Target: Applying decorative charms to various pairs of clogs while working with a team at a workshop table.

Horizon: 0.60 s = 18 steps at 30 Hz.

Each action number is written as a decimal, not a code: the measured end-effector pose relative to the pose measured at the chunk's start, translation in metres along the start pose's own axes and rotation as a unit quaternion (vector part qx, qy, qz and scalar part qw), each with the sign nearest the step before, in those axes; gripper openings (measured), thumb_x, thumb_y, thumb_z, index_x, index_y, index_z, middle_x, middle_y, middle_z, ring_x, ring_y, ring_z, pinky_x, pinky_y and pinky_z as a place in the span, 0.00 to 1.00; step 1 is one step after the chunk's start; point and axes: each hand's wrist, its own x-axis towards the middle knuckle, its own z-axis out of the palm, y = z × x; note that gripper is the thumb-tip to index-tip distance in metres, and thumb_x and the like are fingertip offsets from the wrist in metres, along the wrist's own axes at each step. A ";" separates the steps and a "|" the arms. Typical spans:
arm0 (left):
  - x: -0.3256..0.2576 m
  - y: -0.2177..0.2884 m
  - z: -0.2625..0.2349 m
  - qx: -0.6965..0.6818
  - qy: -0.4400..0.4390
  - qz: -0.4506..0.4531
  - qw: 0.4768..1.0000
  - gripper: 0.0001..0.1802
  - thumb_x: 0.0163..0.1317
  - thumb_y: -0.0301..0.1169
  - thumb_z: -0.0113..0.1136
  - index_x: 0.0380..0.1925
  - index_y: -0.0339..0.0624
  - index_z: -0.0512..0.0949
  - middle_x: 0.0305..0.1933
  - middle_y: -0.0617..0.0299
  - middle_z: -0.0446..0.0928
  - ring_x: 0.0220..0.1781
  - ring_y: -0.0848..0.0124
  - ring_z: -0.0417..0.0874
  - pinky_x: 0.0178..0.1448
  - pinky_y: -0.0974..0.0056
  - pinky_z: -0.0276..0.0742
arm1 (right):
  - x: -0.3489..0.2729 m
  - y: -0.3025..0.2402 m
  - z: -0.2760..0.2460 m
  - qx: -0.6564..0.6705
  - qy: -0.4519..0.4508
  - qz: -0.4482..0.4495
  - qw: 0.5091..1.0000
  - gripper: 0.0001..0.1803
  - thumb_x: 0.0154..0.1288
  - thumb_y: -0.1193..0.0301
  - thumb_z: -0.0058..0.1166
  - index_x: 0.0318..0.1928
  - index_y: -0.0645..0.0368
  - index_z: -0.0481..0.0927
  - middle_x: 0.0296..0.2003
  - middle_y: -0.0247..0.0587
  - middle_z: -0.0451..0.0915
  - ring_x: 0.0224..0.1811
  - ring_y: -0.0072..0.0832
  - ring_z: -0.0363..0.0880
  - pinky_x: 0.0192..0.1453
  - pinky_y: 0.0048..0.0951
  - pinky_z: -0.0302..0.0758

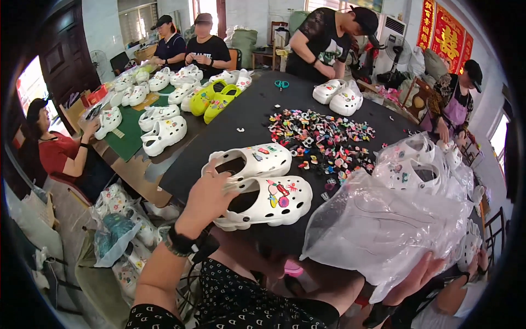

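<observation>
White clogs (274,183) decorated with charms, set side by side on the black tabletop (230,120); left grip (210,193) pinching their heels; right grip (421,276) against a clear plastic bag (378,225), its closure impossible to tell.

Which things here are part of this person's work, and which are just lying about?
Seemingly part of the work:
- white clogs, by the left fingers
- clear plastic bag, by the right fingers
- pile of colourful charms

Seemingly just lying about:
- teal scissors, untouched
- green sack, in the background
</observation>
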 end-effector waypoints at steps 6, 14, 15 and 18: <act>-0.054 0.038 -0.048 0.155 0.126 0.099 0.975 0.29 0.51 0.40 0.72 0.53 0.44 0.79 0.72 0.44 0.61 0.70 0.42 0.64 0.67 0.42 0.64 | 0.016 0.015 -0.060 -0.433 -0.124 -0.431 0.782 0.36 0.72 0.57 0.52 0.69 0.70 0.59 0.67 0.54 0.64 0.68 0.44 0.64 0.69 0.42 0.66; -0.078 0.075 0.026 -0.265 -0.127 0.307 0.905 0.57 0.46 0.43 0.76 0.74 0.47 0.55 0.78 0.39 0.43 0.78 0.36 0.46 0.76 0.41 0.47 | -0.085 -0.054 0.058 -0.254 -0.292 -0.225 0.894 0.31 0.69 0.57 0.56 0.61 0.66 0.63 0.56 0.47 0.68 0.58 0.36 0.67 0.62 0.39 0.68; -0.077 0.087 0.040 -0.273 -0.129 0.320 0.898 0.57 0.46 0.43 0.76 0.74 0.47 0.55 0.78 0.39 0.43 0.78 0.36 0.46 0.76 0.41 0.47 | -0.082 -0.065 0.061 -0.241 -0.297 -0.204 0.901 0.30 0.69 0.57 0.57 0.60 0.65 0.63 0.55 0.46 0.68 0.57 0.35 0.67 0.61 0.38 0.68; -0.082 0.093 0.069 -0.356 -0.096 0.304 0.878 0.53 0.49 0.41 0.75 0.72 0.41 0.56 0.77 0.38 0.46 0.76 0.36 0.49 0.75 0.40 0.49 | -0.097 -0.081 0.119 -0.157 -0.355 -0.113 0.915 0.28 0.68 0.57 0.58 0.56 0.63 0.64 0.51 0.44 0.69 0.53 0.33 0.68 0.58 0.37 0.68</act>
